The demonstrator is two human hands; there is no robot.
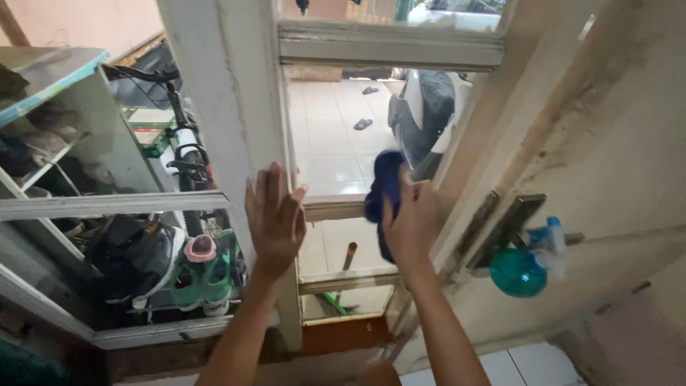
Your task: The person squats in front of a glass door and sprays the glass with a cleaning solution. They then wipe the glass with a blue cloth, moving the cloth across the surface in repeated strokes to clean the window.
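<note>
My right hand presses a dark blue cloth against a glass pane of a white-framed window, near its horizontal bar. My left hand lies flat with fingers spread on the white vertical post of the frame, just left of the cloth. Both forearms reach up from the bottom of the view.
A teal spray bottle with a pale trigger hangs from a metal door handle on the stained wall at right. Behind the glass stand a bicycle, shoes on a rack, a scooter and a tiled floor with sandals.
</note>
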